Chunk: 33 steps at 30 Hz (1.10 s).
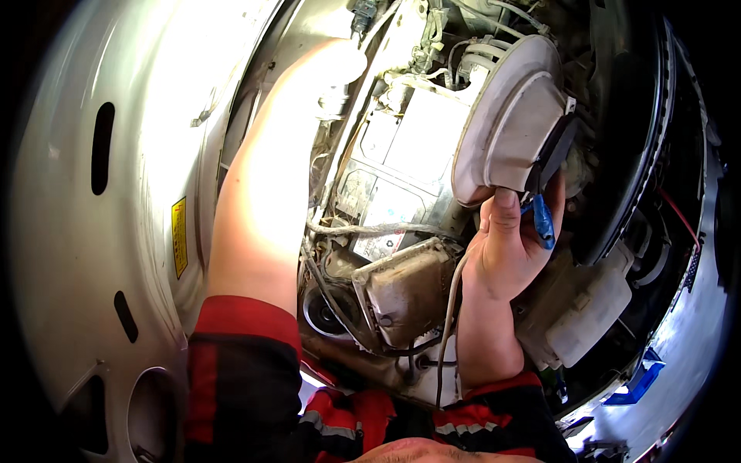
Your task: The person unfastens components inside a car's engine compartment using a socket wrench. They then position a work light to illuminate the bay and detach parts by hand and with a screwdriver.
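My right hand (505, 247) reaches up into an engine bay, its thumb and fingers closed on the lower rim of a round grey domed cover (509, 116). A small blue piece (544, 220) sticks out between its fingers. My left arm, in a red and black sleeve, stretches far up the left side of the bay. My left hand (340, 65) is washed out by bright light near a dark plug (363, 15) and some hoses. Whether it holds anything is not visible.
A silver-wrapped box (401, 154) lies between my arms, with a dirty metal-cased module (405, 289) below it. A white cable (448, 309) runs past my right wrist. A white plastic tank (579, 316) sits right. Pale sheet metal (77, 231) with a yellow sticker (179, 235) fills the left.
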Each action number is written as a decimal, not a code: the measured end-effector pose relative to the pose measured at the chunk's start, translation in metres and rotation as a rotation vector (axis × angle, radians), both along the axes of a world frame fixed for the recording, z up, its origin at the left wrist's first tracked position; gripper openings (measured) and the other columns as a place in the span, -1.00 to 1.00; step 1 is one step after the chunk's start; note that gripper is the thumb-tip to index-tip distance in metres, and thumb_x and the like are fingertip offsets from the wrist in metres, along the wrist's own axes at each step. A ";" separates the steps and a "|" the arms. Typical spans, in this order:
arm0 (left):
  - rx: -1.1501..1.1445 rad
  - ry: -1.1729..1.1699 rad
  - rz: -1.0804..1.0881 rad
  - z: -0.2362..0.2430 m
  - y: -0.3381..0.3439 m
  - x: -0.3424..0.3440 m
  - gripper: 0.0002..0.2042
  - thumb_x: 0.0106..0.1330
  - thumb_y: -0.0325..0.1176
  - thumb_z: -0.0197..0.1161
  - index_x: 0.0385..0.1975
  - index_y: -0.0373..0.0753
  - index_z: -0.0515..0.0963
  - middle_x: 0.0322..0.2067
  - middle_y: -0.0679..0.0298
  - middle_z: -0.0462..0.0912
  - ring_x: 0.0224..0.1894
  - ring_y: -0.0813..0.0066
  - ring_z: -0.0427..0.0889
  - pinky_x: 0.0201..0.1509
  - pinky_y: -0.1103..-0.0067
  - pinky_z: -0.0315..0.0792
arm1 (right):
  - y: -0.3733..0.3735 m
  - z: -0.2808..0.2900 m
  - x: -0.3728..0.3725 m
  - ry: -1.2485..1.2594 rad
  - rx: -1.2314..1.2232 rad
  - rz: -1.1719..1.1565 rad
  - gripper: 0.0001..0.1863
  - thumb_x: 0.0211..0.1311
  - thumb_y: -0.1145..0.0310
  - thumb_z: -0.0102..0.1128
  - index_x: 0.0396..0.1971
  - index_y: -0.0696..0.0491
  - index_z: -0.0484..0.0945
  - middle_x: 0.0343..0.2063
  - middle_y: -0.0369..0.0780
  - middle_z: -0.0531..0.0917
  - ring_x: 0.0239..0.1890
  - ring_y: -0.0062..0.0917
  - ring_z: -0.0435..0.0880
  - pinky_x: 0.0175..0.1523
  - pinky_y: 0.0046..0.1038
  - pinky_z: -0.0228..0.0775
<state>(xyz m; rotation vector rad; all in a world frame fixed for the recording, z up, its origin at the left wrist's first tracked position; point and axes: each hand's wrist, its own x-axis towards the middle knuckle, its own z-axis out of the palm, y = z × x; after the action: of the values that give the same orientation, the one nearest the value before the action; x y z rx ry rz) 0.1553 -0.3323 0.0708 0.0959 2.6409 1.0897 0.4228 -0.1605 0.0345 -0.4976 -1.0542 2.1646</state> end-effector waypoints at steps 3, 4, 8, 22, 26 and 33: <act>0.094 -0.049 0.012 -0.012 0.001 -0.061 -0.77 0.35 -0.31 0.14 -0.12 -0.31 0.56 -0.39 0.22 0.65 -0.40 0.54 0.60 -0.34 0.61 0.47 | -0.002 0.001 -0.003 0.007 -0.012 -0.038 -0.24 0.12 0.62 0.33 0.31 0.27 0.15 0.12 -0.12 0.47 0.07 -0.50 0.51 0.22 -0.49 0.27; 0.116 -0.057 0.020 -0.009 -0.015 -0.064 -0.77 0.35 -0.31 0.15 -0.11 -0.31 0.56 -0.39 0.23 0.65 -0.41 0.55 0.60 -0.35 0.61 0.47 | -0.002 0.006 -0.003 0.028 -0.042 -0.040 -0.24 0.11 0.64 0.32 0.31 0.27 0.15 0.12 -0.12 0.47 0.07 -0.50 0.51 0.21 -0.49 0.27; 0.260 -0.134 0.040 -0.028 -0.041 -0.096 -0.76 0.35 -0.31 0.16 -0.10 -0.29 0.55 -0.38 0.25 0.64 -0.43 0.57 0.58 -0.37 0.63 0.47 | -0.001 0.003 0.001 -0.145 0.105 0.063 -0.25 0.13 0.65 0.27 0.32 0.26 0.14 0.15 -0.11 0.45 0.09 -0.48 0.51 0.22 -0.49 0.27; 0.496 -0.159 0.108 -0.038 -0.044 -0.030 -0.69 0.26 -0.29 0.28 -0.06 -0.31 0.55 -0.38 0.28 0.63 -0.45 0.59 0.55 -0.39 0.66 0.45 | -0.027 -0.011 -0.001 0.342 1.105 0.071 -0.39 0.11 0.34 0.34 0.17 0.22 0.40 -0.61 -0.30 0.49 -0.65 -0.49 0.42 -0.55 -0.45 0.15; 0.335 -0.077 0.079 -0.035 -0.038 -0.032 -0.60 0.15 -0.27 0.38 -0.06 -0.37 0.58 -0.40 0.23 0.64 -0.40 0.55 0.58 -0.35 0.64 0.44 | -0.023 -0.013 0.005 0.276 1.093 0.094 -0.37 0.06 0.38 0.35 0.17 0.20 0.40 -0.61 -0.31 0.49 -0.65 -0.50 0.42 -0.56 -0.45 0.15; 0.352 -0.208 0.004 -0.036 -0.049 -0.042 -0.70 0.20 -0.31 0.35 -0.16 -0.37 0.57 -0.45 0.30 0.61 -0.47 0.64 0.56 -0.46 0.69 0.41 | -0.025 -0.015 0.015 0.372 1.096 0.123 -0.45 0.01 0.50 0.31 0.09 0.17 0.47 -0.61 -0.35 0.52 -0.65 -0.59 0.38 -0.59 -0.53 0.08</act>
<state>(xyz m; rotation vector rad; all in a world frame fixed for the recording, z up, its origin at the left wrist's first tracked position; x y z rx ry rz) 0.1136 -0.3813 0.0350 0.0451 2.2470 1.4697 0.4377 -0.1855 0.0199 0.4636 -1.8179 1.3569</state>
